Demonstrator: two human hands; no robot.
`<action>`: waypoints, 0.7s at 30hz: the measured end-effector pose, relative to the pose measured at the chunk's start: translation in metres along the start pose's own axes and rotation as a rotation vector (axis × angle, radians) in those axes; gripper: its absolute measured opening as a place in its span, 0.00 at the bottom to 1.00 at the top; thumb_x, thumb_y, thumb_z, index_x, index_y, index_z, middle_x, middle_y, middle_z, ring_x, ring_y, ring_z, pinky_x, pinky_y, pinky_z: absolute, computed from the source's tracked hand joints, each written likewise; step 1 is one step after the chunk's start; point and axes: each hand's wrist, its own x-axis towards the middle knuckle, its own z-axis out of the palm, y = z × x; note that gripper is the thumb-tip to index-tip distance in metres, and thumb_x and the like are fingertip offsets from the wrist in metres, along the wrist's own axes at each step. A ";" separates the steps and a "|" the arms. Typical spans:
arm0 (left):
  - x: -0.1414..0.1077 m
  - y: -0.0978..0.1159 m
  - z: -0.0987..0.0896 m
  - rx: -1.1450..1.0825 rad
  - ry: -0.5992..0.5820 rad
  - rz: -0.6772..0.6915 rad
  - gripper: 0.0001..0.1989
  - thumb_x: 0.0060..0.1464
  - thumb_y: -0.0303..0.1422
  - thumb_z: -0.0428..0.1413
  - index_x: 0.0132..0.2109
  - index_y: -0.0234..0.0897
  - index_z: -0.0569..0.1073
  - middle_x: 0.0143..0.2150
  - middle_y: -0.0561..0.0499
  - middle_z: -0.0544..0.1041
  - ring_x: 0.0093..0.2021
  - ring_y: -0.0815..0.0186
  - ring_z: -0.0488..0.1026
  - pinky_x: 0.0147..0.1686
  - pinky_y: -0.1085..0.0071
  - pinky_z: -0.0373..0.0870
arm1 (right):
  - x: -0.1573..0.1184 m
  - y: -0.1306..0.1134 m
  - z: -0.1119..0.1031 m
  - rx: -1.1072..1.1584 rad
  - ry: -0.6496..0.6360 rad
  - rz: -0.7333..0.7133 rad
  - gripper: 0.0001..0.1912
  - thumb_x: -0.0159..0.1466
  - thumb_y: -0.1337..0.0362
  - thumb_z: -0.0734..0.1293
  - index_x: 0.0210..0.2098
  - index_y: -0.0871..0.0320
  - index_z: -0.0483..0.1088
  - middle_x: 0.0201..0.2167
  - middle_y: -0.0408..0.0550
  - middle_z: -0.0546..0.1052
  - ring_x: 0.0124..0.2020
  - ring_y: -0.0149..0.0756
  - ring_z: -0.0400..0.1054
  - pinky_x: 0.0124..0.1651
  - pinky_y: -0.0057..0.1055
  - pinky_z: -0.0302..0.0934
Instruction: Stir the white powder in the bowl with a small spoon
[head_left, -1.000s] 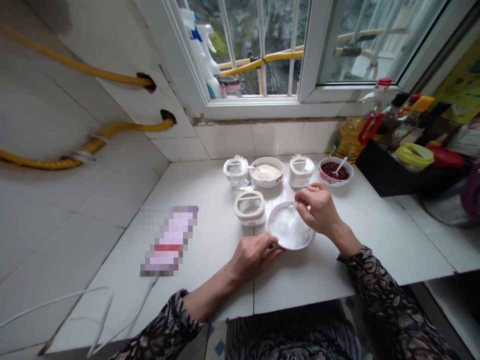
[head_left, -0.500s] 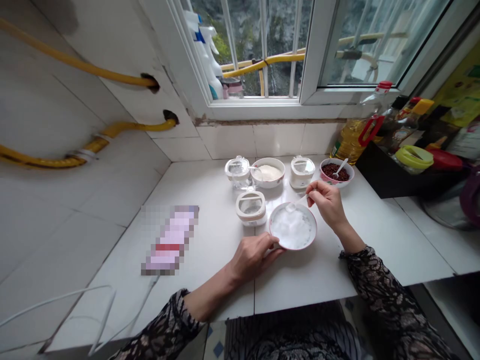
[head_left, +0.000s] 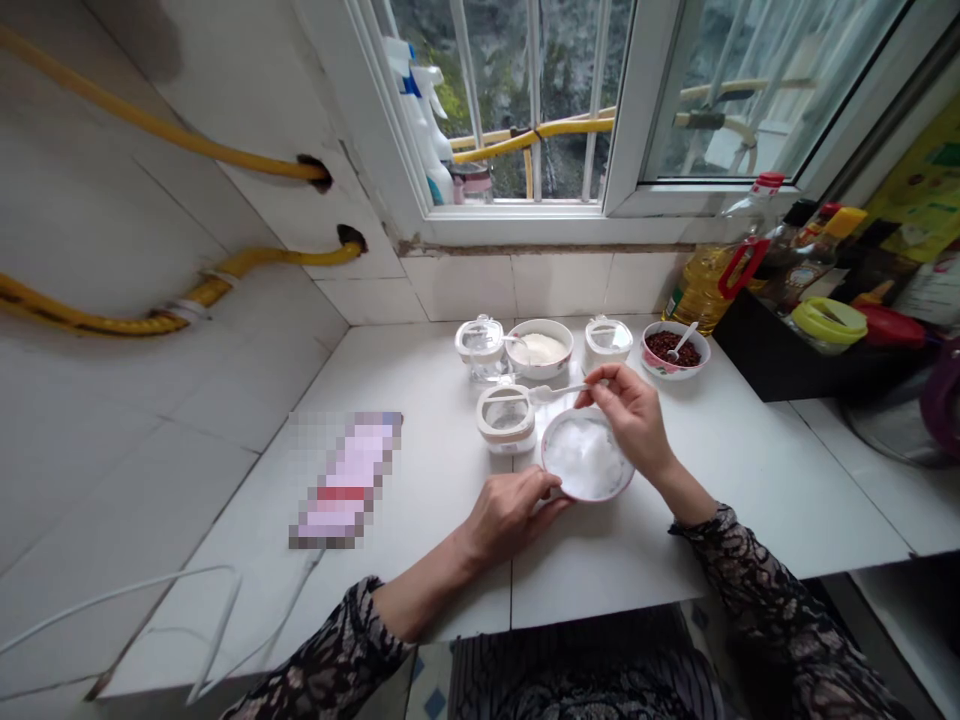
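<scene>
My left hand grips the near left rim of a bowl of white granules. Pinched in my right hand is a white spoon, whose tip is over the right edge of a clear jar with a pale rim; the spoon's load is too small to make out. Behind stand a second jar, a bowl of off-white grains with a clear spoon in it, and a third jar. A bowl of dark red flakes with a white spoon is at the right.
A blurred pinkish phone-like object with a white cable lies on the left of the counter. An oil bottle and a black box of bottles stand at the back right, below the window.
My right hand has moved left with the spoon, out of the bowl of white granules and over to the front jar. My left hand keeps its hold on the bowl.
</scene>
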 end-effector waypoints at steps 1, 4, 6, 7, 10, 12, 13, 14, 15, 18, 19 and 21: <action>0.000 0.000 0.000 0.002 -0.002 -0.001 0.06 0.65 0.34 0.52 0.41 0.35 0.68 0.26 0.54 0.74 0.23 0.71 0.73 0.23 0.78 0.68 | -0.003 -0.001 0.007 -0.108 -0.028 -0.098 0.04 0.65 0.64 0.62 0.38 0.55 0.67 0.28 0.45 0.77 0.32 0.35 0.72 0.40 0.35 0.65; 0.001 0.000 0.000 0.018 0.010 0.000 0.07 0.65 0.34 0.53 0.39 0.35 0.67 0.26 0.54 0.73 0.22 0.71 0.73 0.22 0.77 0.68 | -0.008 -0.001 0.021 -0.429 -0.203 -0.441 0.08 0.66 0.71 0.59 0.37 0.55 0.68 0.31 0.46 0.79 0.35 0.36 0.72 0.49 0.41 0.62; 0.001 0.001 0.000 0.025 0.016 0.003 0.07 0.65 0.34 0.53 0.39 0.35 0.67 0.25 0.54 0.73 0.22 0.71 0.73 0.22 0.78 0.67 | -0.008 -0.003 0.022 -0.520 -0.257 -0.551 0.10 0.65 0.73 0.58 0.36 0.55 0.68 0.31 0.46 0.79 0.34 0.36 0.71 0.50 0.41 0.61; 0.001 0.001 0.000 0.023 0.013 0.005 0.07 0.65 0.34 0.52 0.39 0.35 0.67 0.26 0.54 0.73 0.22 0.71 0.73 0.22 0.78 0.67 | -0.007 -0.004 0.019 -0.523 -0.239 -0.563 0.10 0.65 0.73 0.58 0.37 0.55 0.68 0.30 0.46 0.79 0.33 0.36 0.70 0.49 0.40 0.61; 0.002 0.001 0.000 0.010 0.007 0.012 0.07 0.66 0.34 0.52 0.40 0.34 0.67 0.26 0.54 0.73 0.22 0.71 0.73 0.22 0.77 0.68 | -0.004 -0.011 0.001 -0.486 -0.077 -0.533 0.07 0.64 0.71 0.60 0.35 0.55 0.67 0.27 0.45 0.77 0.33 0.37 0.69 0.44 0.38 0.62; 0.001 0.001 0.000 0.010 0.009 0.013 0.07 0.65 0.34 0.52 0.40 0.35 0.67 0.26 0.54 0.73 0.22 0.71 0.73 0.22 0.77 0.68 | -0.002 -0.014 -0.013 -0.524 0.004 -0.522 0.07 0.62 0.71 0.60 0.31 0.54 0.66 0.23 0.42 0.74 0.28 0.37 0.67 0.41 0.38 0.61; 0.001 0.000 0.000 0.013 0.008 0.012 0.06 0.65 0.34 0.53 0.40 0.35 0.67 0.26 0.54 0.73 0.22 0.71 0.72 0.22 0.77 0.68 | -0.001 -0.014 -0.019 -0.556 0.023 -0.545 0.08 0.60 0.72 0.60 0.29 0.54 0.66 0.21 0.41 0.72 0.26 0.36 0.66 0.42 0.38 0.60; 0.001 0.000 0.000 0.014 0.004 0.011 0.06 0.65 0.34 0.53 0.41 0.35 0.67 0.26 0.54 0.73 0.22 0.71 0.72 0.22 0.77 0.68 | 0.000 -0.013 -0.024 -0.587 0.027 -0.562 0.08 0.59 0.72 0.60 0.28 0.54 0.65 0.20 0.40 0.70 0.24 0.35 0.64 0.42 0.38 0.60; 0.000 0.000 0.000 0.014 -0.001 0.009 0.06 0.65 0.34 0.53 0.41 0.35 0.67 0.26 0.54 0.73 0.22 0.71 0.72 0.22 0.77 0.68 | 0.001 -0.012 -0.028 -0.619 0.023 -0.576 0.08 0.58 0.73 0.59 0.27 0.54 0.65 0.18 0.40 0.69 0.23 0.35 0.63 0.42 0.38 0.59; -0.001 0.000 0.000 0.002 -0.004 -0.001 0.06 0.65 0.33 0.53 0.41 0.35 0.67 0.27 0.54 0.73 0.23 0.71 0.72 0.22 0.77 0.69 | 0.001 -0.006 -0.034 -0.691 -0.019 -0.573 0.08 0.56 0.72 0.59 0.25 0.54 0.64 0.17 0.39 0.67 0.21 0.33 0.60 0.41 0.38 0.58; -0.001 0.000 0.000 -0.003 -0.002 -0.004 0.05 0.65 0.33 0.53 0.42 0.35 0.67 0.27 0.54 0.74 0.23 0.71 0.72 0.22 0.77 0.69 | 0.001 -0.004 -0.034 -0.713 -0.038 -0.565 0.08 0.56 0.72 0.59 0.24 0.54 0.64 0.16 0.39 0.66 0.20 0.33 0.59 0.41 0.38 0.58; -0.001 0.000 -0.001 -0.011 -0.004 -0.009 0.05 0.64 0.33 0.54 0.42 0.35 0.68 0.26 0.54 0.74 0.23 0.71 0.72 0.22 0.77 0.69 | 0.001 0.000 -0.032 -0.753 -0.079 -0.553 0.07 0.55 0.71 0.60 0.24 0.54 0.64 0.16 0.39 0.67 0.20 0.33 0.58 0.42 0.38 0.58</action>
